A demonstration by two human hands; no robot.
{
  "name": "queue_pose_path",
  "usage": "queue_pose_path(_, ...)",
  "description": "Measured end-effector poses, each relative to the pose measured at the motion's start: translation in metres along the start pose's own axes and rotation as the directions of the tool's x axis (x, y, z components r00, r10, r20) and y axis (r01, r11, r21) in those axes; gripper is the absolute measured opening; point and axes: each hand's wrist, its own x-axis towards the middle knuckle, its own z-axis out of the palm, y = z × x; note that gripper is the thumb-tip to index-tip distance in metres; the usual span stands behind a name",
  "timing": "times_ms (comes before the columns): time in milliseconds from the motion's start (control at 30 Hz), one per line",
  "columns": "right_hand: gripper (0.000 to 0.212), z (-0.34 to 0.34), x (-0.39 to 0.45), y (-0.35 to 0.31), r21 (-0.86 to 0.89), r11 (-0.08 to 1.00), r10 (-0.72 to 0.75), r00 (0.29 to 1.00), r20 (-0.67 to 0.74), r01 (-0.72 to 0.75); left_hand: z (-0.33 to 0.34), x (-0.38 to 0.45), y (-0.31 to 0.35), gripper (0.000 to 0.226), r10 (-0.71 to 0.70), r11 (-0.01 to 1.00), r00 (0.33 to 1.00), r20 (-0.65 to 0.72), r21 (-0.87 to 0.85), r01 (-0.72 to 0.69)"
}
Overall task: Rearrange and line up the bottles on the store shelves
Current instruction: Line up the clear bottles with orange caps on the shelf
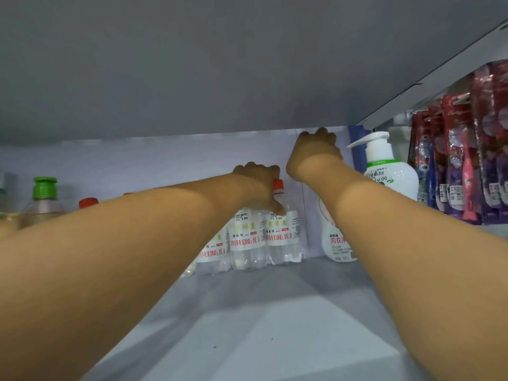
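Note:
Several clear bottles with red caps and white labels stand in a cluster at the back of the shelf [247, 320]. My left hand [257, 185] reaches in and grips the top of one clear bottle [247, 237] from above, thumb down its side; that cap is hidden. Just right of it stands another clear bottle [283, 235] with its red cap showing. My right hand [316, 152] is farther back and higher, fingers curled over the hidden top of a white bottle [334, 243] with red print, mostly behind my forearm.
A white pump bottle [384, 174] with a green label stands to the right. Hanging red toothbrush packs [467, 149] fill the far right. At the left are a green-capped bottle [44, 199] and a red cap [88, 202]. The upper shelf [220, 64] hangs low overhead.

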Motion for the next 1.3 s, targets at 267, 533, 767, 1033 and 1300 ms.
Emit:
queue_pose_path(267, 0.035, 0.007, -0.007, -0.012, 0.244, 0.964, -0.191, 0.92, 0.343, 0.11, -0.032, -0.048, -0.075, 0.057, -0.085, 0.996, 0.995, 0.05, -0.007, 0.086)
queue_pose_path(533, 0.066, 0.031, 0.0, -0.01, 0.274, 0.962, -0.151, 0.799, 0.583, -0.018, -0.016, -0.053, -0.092, 0.074, -0.093, 0.971, 0.992, 0.08, -0.214, 0.108)
queue_pose_path(767, 0.063, 0.035, 0.0, -0.005, 0.316, 0.949, -0.167, 0.814, 0.557, -0.022, 0.0, -0.023, -0.071, 0.071, -0.043, 0.967, 0.985, 0.166, -0.239, 0.083)
queue_pose_path(1033, 0.066, 0.041, 0.002, -0.009, 0.255, 0.967, -0.158, 0.834, 0.529, 0.021, 0.014, -0.013, -0.069, 0.061, -0.071, 0.97, 0.992, 0.105, -0.224, 0.093)
queue_pose_path(1300, 0.056, 0.041, 0.0, -0.009, 0.265, 0.963, -0.185, 0.836, 0.516, 0.049, 0.014, -0.019, -0.069, 0.058, -0.06, 0.967, 0.995, 0.085, -0.241, 0.079)
